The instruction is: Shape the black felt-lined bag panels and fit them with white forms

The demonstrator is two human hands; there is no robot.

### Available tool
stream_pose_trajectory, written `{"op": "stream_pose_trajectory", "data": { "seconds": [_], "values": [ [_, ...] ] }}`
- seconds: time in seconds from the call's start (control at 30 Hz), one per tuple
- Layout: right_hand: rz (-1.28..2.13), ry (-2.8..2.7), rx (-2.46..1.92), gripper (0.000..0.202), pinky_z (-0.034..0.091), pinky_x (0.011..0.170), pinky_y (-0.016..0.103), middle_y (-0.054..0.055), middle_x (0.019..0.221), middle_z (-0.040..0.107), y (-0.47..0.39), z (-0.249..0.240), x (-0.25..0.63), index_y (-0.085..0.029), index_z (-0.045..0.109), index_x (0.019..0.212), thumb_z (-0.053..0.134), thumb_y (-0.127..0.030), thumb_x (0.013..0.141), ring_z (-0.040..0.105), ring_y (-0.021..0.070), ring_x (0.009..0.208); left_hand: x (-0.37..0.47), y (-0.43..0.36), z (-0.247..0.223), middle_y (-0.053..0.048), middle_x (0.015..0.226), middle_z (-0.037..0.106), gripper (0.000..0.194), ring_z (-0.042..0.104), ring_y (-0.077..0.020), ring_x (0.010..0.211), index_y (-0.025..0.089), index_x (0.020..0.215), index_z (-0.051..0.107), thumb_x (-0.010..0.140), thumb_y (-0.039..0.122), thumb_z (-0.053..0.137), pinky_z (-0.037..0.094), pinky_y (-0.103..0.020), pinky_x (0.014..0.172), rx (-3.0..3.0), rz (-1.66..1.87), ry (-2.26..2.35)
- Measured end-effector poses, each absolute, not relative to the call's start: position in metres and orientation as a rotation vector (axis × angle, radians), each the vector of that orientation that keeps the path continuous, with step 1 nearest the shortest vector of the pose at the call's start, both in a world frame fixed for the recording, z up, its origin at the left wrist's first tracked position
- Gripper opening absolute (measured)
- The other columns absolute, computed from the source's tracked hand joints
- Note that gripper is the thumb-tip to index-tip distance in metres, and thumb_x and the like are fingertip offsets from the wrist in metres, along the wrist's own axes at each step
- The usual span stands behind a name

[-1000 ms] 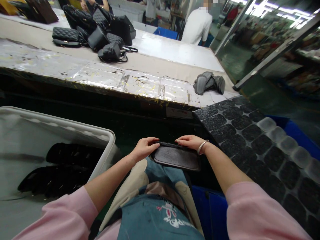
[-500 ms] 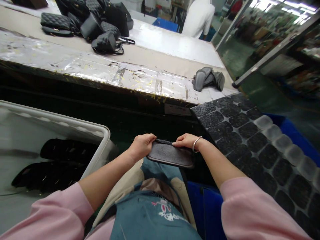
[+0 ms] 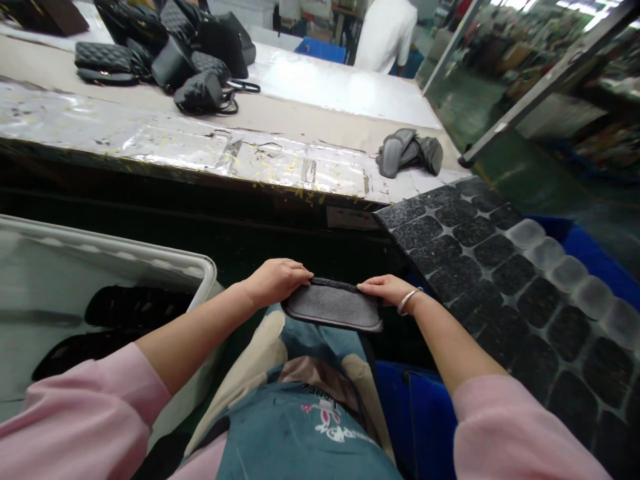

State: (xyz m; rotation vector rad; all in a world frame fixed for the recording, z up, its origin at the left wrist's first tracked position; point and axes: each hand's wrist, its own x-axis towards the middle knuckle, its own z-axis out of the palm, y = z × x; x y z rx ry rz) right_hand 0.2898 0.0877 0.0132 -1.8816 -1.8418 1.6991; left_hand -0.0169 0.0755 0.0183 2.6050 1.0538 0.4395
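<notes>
A flat bag piece (image 3: 335, 306), grey on its face with a black edge and rounded corners, is held over my lap. My left hand (image 3: 280, 283) is closed on its upper left edge. At the upper right edge my right hand (image 3: 387, 289), with a silver bangle on the wrist, pinches the black rim between thumb and fingers. The far side of the piece is hidden.
A white bin (image 3: 203, 267) with black pieces stands at my left. Black bags (image 3: 200, 90) and grey pads (image 3: 400, 153) lie on the table (image 3: 340, 143). A patterned black board (image 3: 470, 253) bearing translucent pieces (image 3: 570, 273) slants at right, near a blue bin (image 3: 420, 420).
My right hand has slid right along the upper edge, and my hands are farther apart. The piece has shifted slightly left. The camera view has turned a little.
</notes>
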Motion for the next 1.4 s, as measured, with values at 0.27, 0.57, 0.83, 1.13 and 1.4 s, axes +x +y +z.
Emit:
{"op": "stream_pose_trajectory", "data": {
  "seconds": [0.27, 0.57, 0.83, 1.13, 1.4],
  "values": [
    [1.686, -1.928, -1.797, 0.043, 0.035, 0.053, 0.023, 0.000, 0.063, 0.059, 0.089, 0.022, 0.278, -0.015, 0.070, 0.079, 0.063, -0.056, 0.067, 0.049, 0.0120, 0.060, -0.019, 0.076, 0.026, -0.006, 0.114, 0.065, 0.040, 0.065, -0.0159, 0.096, 0.019, 0.115, 0.060, 0.080, 0.005, 0.046, 0.051, -0.023, 0.081, 2.693, 0.213, 0.983],
    [1.470, -2.142, -1.720, 0.037, 0.042, 0.061, 0.026, 0.002, 0.071, 0.067, 0.088, 0.017, 0.280, -0.017, 0.070, 0.078, 0.055, -0.051, 0.075, 0.059, 0.0168, 0.068, -0.014, 0.065, 0.042, -0.009, 0.133, 0.054, 0.047, 0.065, -0.0215, 0.096, 0.019, 0.130, 0.049, 0.083, 0.012, 0.044, 0.051, -0.032, 0.079, 2.848, -0.203, 1.069],
    [1.037, -2.100, -1.767, 0.028, 0.048, 0.077, 0.032, 0.007, 0.089, 0.068, 0.072, 0.021, 0.275, -0.018, 0.069, 0.091, 0.059, -0.040, 0.077, 0.062, 0.0204, 0.084, -0.008, 0.056, 0.039, -0.009, 0.130, 0.056, 0.044, 0.058, -0.0241, 0.111, 0.018, 0.125, 0.054, 0.083, 0.012, 0.046, 0.047, -0.037, 0.089, 2.678, -0.007, 1.273],
    [0.429, -2.346, -1.209, 0.031, 0.040, 0.096, 0.041, 0.007, 0.096, 0.063, -0.015, 0.031, 0.280, -0.019, 0.064, 0.101, 0.068, -0.038, 0.078, 0.058, 0.0210, 0.093, -0.007, -0.011, 0.028, -0.006, 0.097, 0.064, 0.019, 0.052, -0.0213, 0.097, 0.021, 0.096, 0.066, 0.083, 0.034, 0.061, 0.040, -0.040, 0.090, 2.484, 0.712, 1.173],
    [0.407, -2.346, -1.389, 0.017, 0.030, 0.101, 0.045, -0.001, 0.072, 0.060, -0.019, 0.030, 0.258, -0.020, 0.059, 0.075, 0.055, -0.030, 0.088, 0.056, 0.0160, 0.075, 0.014, -0.004, 0.026, -0.002, 0.082, 0.061, 0.016, 0.050, -0.0162, 0.080, 0.018, 0.077, 0.058, 0.089, 0.027, 0.052, 0.036, -0.037, 0.083, 2.484, 0.622, 1.172]
  ]
}}
